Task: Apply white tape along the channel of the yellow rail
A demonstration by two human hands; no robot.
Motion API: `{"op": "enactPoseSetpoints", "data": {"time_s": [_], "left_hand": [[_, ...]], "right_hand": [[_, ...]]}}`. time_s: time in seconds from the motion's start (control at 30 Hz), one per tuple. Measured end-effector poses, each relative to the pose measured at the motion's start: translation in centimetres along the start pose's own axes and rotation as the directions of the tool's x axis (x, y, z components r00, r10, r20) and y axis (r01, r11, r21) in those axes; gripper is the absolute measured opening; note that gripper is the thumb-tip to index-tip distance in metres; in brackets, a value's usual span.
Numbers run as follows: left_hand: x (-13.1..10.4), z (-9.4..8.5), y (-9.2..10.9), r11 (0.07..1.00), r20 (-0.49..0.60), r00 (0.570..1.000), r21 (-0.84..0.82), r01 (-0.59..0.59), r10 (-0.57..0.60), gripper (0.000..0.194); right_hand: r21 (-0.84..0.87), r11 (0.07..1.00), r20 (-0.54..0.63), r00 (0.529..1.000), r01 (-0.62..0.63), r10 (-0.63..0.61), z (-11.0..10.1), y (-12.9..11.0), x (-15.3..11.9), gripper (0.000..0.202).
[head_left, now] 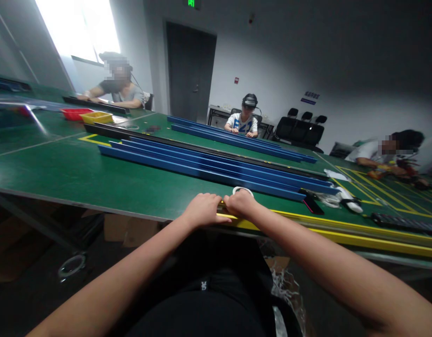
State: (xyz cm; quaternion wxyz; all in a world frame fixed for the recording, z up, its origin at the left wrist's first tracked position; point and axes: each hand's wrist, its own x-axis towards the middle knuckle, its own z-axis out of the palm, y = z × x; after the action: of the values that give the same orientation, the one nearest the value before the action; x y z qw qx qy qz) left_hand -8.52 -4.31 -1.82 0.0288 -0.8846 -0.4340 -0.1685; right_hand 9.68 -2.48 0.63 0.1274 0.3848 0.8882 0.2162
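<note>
Along the table's near edge runs a long yellow rail (324, 230), which reaches from my hands off to the right. My left hand (203, 209) grips its left end, fingers over the top and thumb stretched along the lower side. Right beside it my right hand (240, 204) is closed in a fist over the same rail, its fingertips close to the left fingers. What those fingers pinch is hidden. A white ring (244, 189), like a roll of tape, shows just behind the right fist; whether the hand holds it I cannot make out.
Several long blue rails (201, 171) and a dark rail (187, 144) lie across the green table (138, 185). Farther left are a red bin (75, 114) and a yellow bin (96, 118). A phone (313, 205) lies to the right. Three people sit around the table.
</note>
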Motion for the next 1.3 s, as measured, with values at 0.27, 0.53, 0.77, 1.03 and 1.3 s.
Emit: {"op": "enactPoseSetpoints", "data": {"time_s": [0.27,0.53,0.77,1.03,1.3], "left_hand": [[-0.01,-0.34,0.09,1.000,0.020,1.000,-0.003,0.009,-0.009,0.067],[-0.03,-0.45,0.21,1.000,0.025,1.000,-0.015,0.019,-0.018,0.068],[0.00,-0.46,0.25,1.000,0.030,0.999,-0.012,0.023,-0.023,0.068],[-0.08,-0.27,0.13,1.000,0.012,1.000,-0.016,0.011,-0.011,0.069],[-0.03,-0.27,0.17,1.000,0.015,1.000,-0.010,0.016,-0.016,0.068]], "right_hand": [[0.038,0.999,0.057,0.998,0.004,-0.007,-0.71,0.22,0.02,0.035],[0.019,0.999,-0.002,1.000,-0.029,0.029,-0.36,-0.15,-0.01,0.037],[0.030,1.000,0.041,0.999,-0.004,0.003,-0.47,0.20,0.03,0.034],[0.040,0.999,0.011,1.000,-0.029,0.028,-0.24,-0.02,-0.03,0.037],[0.039,0.999,0.020,1.000,-0.025,0.025,-0.27,0.09,0.04,0.037]]}}
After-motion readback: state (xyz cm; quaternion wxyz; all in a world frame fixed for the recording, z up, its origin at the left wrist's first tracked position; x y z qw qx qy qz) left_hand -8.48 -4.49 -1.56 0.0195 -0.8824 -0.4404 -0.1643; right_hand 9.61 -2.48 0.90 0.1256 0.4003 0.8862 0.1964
